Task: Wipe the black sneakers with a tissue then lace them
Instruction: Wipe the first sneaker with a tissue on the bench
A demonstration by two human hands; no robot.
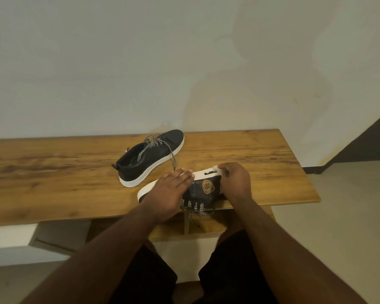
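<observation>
flat left hand (170, 189) presses black sneaker (203, 189)

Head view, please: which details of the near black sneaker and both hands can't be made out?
- Near black sneaker: toe and upper hidden under the flat left hand.
- White tissue: mostly covered by the right hand.
- Tan side badge: print too small.

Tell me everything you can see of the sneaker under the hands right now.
The near sneaker is black with a white sole and a tan badge on its side. It lies tipped on its side at the table's front edge, sole facing away, black-and-white zigzag laces hanging over the edge. The left hand rests flat on its toe end; the right hand presses a white tissue to the sole at the heel.
</observation>
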